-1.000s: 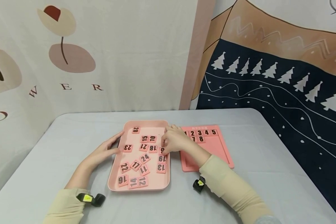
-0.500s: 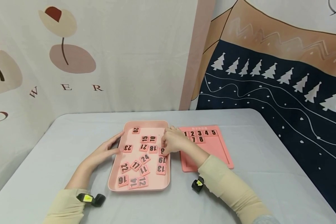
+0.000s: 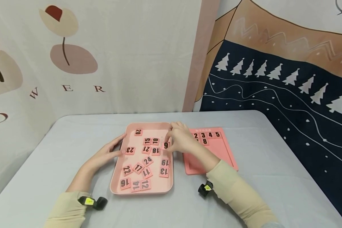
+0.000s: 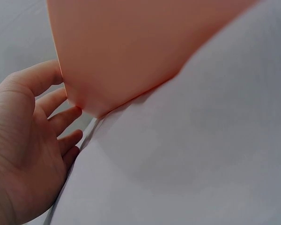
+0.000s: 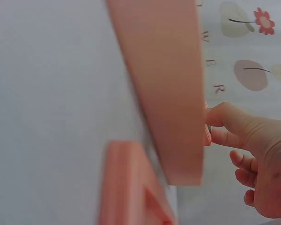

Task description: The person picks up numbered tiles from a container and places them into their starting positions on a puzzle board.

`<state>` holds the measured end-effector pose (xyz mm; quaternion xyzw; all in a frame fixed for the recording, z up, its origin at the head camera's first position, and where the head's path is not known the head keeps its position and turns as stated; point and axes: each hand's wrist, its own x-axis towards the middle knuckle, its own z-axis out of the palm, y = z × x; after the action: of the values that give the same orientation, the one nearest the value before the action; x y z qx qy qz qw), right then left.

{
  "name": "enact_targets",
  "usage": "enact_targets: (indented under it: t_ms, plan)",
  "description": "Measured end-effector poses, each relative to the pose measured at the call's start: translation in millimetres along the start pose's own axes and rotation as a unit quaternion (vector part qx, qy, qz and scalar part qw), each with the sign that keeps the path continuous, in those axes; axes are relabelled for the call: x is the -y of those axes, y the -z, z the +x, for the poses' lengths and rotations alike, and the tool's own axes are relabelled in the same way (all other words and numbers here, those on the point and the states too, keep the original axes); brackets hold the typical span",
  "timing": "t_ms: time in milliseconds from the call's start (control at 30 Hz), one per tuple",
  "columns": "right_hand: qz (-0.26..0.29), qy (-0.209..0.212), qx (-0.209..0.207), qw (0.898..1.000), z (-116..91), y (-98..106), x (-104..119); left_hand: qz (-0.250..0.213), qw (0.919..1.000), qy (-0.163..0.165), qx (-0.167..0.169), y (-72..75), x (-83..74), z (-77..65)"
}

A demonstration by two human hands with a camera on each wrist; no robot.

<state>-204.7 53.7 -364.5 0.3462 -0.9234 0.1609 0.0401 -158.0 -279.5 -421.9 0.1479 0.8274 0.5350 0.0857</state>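
My right hand point(image 3: 183, 138) is over the right rim of the pink tray point(image 3: 156, 190), pinching a number tile point(image 3: 165, 145) between thumb and fingers. The digit on that tile looks like a 6 or a 9. In the right wrist view, only the edge of the tile point(image 5: 208, 136) shows past the tray wall point(image 5: 171, 89). My left hand point(image 3: 104, 154) rests its extended fingers against the tray's left side. From the left wrist, the fingers point(image 4: 65, 119) touch the outer wall. Several other pink number tiles point(image 3: 147, 161) lie scattered in the tray, some turned sideways or upside down.
Right of the tray lies a pink number board point(image 3: 216, 156) with tiles point(image 3: 210, 135) in its top rows; my right forearm covers part of it. A pale cloth covers the table point(image 3: 273, 190). Printed curtains point(image 3: 145, 63) hang behind.
My right hand has moved slightly up and right, and the pinched tile has shifted away from the 19 tile toward the tray's far end. The left hand stays put.
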Motion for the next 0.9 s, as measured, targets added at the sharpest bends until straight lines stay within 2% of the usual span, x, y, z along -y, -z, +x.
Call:
enact_targets:
  t_ms: [267,500,900]
  plan:
    - [-0.001,0.024,-0.026,0.999,-12,24,-13,0.002,1.0000,0.002,0.001,0.1,-0.2,0.4]
    - [0.003,0.040,-0.044,0.998,-29,36,-39,-0.003,1.0000,-0.004,-0.001,0.2,-2.3,-0.8]
    - [-0.006,0.000,-0.033,0.999,-56,51,-89,-0.005,1.0000,-0.006,0.002,-0.4,-3.6,-1.0]
